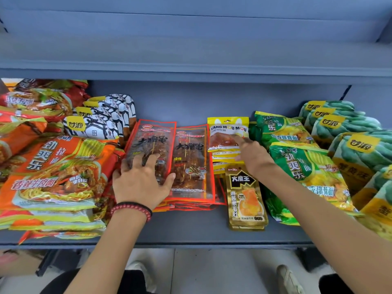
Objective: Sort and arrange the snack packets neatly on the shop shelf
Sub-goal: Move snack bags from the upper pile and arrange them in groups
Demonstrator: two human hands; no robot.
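On the shelf (191, 229), the left hand (141, 183) lies flat, fingers spread, on clear red-edged skewer packets (188, 158). The right hand (253, 154) has its forefinger on stacked yellow packets (227, 128); whether it grips them is unclear.

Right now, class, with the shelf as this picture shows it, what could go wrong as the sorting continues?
1. The orange noodle packets reach over the shelf's front edge; a nudge could send some to the floor.
2. The gold packets lie loose close to that edge and might get swept off.
3. The red skewer packets are stacked unevenly; pressing may make them slide apart.
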